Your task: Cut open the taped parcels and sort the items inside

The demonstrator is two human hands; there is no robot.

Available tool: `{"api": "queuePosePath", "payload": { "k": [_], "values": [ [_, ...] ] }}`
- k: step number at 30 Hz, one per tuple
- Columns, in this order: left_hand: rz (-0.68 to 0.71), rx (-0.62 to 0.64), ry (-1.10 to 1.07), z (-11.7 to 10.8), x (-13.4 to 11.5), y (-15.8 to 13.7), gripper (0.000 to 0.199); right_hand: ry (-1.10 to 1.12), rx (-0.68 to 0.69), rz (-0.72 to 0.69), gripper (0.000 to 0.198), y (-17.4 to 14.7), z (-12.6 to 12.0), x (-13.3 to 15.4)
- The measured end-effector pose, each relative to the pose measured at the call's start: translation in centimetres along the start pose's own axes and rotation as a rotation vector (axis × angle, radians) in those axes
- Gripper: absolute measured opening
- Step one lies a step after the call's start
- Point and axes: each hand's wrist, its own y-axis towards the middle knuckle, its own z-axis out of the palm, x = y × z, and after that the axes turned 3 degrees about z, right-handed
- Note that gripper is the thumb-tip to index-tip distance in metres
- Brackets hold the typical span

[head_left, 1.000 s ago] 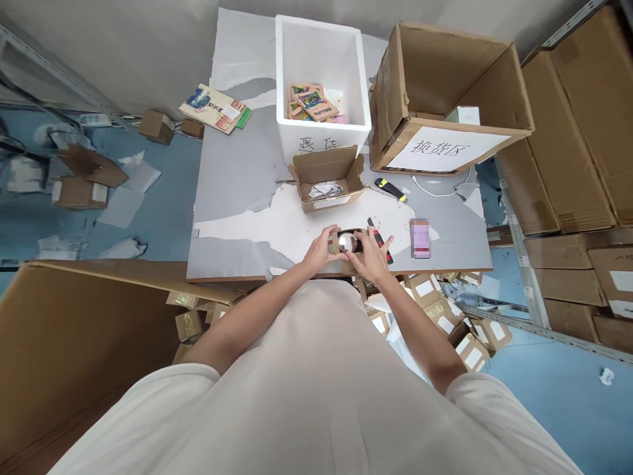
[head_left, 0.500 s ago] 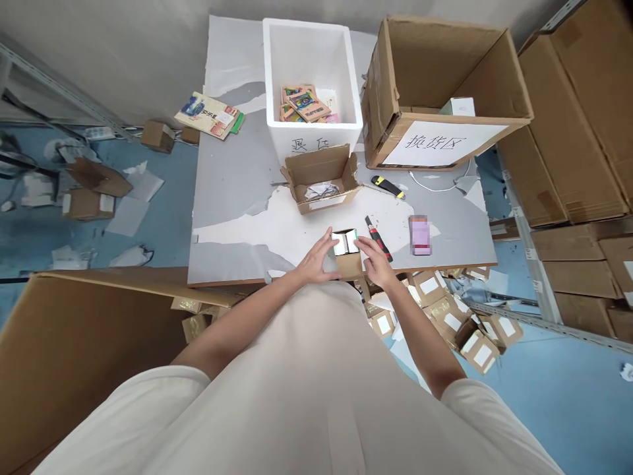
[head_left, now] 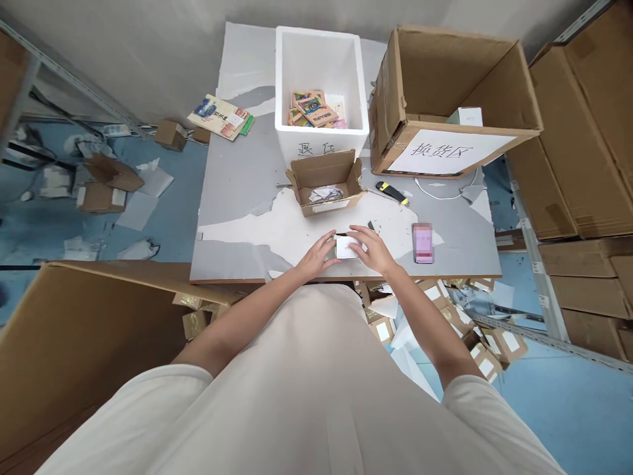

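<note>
Though small, a smooth, rectangular white box (head_left: 344, 249) in the grip of left hand (head_left: 315, 256) and right hand (head_left: 373, 250).

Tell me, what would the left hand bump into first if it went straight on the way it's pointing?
The small white box, right by the fingertips of the left hand. Just past it, the right hand probably comes next, though depth is hard to judge from this one view.

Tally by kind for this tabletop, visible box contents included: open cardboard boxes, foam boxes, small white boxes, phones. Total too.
Open cardboard boxes: 2
Foam box: 1
Small white boxes: 2
Phone: 1
Total: 6
</note>
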Motion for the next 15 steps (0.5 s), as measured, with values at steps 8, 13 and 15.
{"api": "queuePosePath", "payload": {
  "k": [8,13,15],
  "values": [
    [-0.02,-0.009,0.005,-0.3,-0.3,0.5,0.072,-0.273,0.117,-0.007,0.042,1.1,0.4,-0.6],
    [-0.015,0.041,-0.005,-1.5,-0.7,0.9,0.052,-0.124,0.139,-0.041,0.036,0.6,0.1,-0.8],
    [-0.027,0.07,-0.008,-2.3,-0.8,0.8,0.051,-0.085,0.24,-0.078,0.046,0.2,-0.1,-1.0]
  ]
}}
